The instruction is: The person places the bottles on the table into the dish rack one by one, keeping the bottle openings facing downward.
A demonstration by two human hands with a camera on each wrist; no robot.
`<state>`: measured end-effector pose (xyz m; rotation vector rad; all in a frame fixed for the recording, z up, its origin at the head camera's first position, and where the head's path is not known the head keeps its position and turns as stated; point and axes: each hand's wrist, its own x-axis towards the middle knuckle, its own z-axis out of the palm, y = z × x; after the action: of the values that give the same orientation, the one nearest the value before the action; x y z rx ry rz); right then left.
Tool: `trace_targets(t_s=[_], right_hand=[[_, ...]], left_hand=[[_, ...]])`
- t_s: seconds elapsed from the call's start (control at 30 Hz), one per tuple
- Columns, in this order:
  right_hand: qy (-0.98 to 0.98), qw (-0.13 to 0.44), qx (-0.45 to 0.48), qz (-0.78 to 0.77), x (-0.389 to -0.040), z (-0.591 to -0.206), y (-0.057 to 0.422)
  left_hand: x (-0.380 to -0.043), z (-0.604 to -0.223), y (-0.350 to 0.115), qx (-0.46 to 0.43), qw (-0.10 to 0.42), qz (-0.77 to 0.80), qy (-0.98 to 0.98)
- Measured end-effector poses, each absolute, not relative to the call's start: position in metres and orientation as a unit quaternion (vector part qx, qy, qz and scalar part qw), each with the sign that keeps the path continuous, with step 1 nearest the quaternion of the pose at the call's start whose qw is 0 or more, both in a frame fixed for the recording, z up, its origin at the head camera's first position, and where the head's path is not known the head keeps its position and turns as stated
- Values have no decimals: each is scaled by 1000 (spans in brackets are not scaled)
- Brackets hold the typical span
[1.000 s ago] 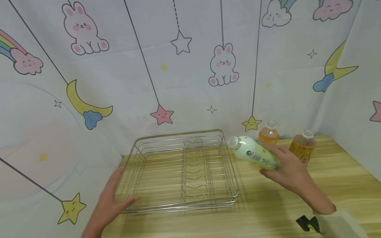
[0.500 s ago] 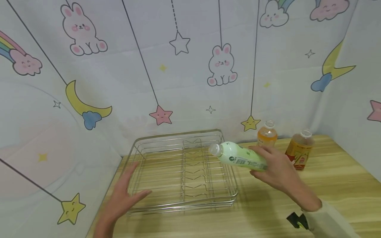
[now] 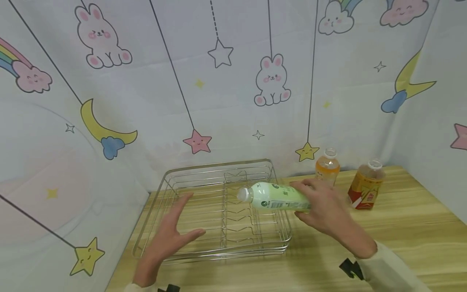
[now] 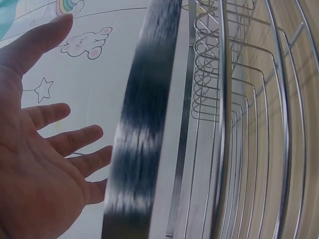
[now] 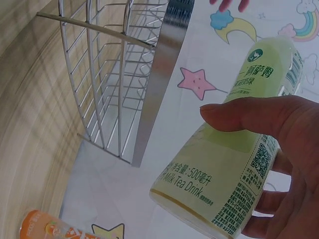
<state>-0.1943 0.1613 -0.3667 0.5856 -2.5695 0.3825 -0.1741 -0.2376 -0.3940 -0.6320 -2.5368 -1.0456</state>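
A pale green milk tea bottle [image 3: 279,197] lies nearly sideways in my right hand [image 3: 324,207], its white-capped neck pointing left. In the right wrist view my thumb and fingers wrap round the labelled bottle [image 5: 214,164]. Bottle and hand are held over the right side of a wire dish rack [image 3: 222,254]. My left hand [image 3: 169,235] hovers over the rack's left part, thumb and fingers spread, holding nothing. The left wrist view shows that palm [image 4: 45,164] beside the rack's flat metal rim [image 4: 144,119].
Behind my right hand stand an orange-labelled bottle [image 3: 327,164] and a bottle with a red and yellow label [image 3: 366,186]. The rack rests on a wood-grain table [image 3: 408,227]. A white cartoon-printed curtain [image 3: 233,109] hangs behind it and along both sides.
My right hand has carried the green bottle left over the rack and tipped it closer to level. My left hand has moved right from the rack's left edge to over its inside.
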Motion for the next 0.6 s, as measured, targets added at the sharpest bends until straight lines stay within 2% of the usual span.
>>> trace_targets(t_s=[0.27, 0.6], right_hand=[[-938, 238, 226, 109, -194, -368, 144], [-923, 268, 270, 54, -191, -369, 120]], left_hand=[[-179, -391, -220, -243, 156, -369, -883], [-184, -390, -197, -293, 147, -431, -841]])
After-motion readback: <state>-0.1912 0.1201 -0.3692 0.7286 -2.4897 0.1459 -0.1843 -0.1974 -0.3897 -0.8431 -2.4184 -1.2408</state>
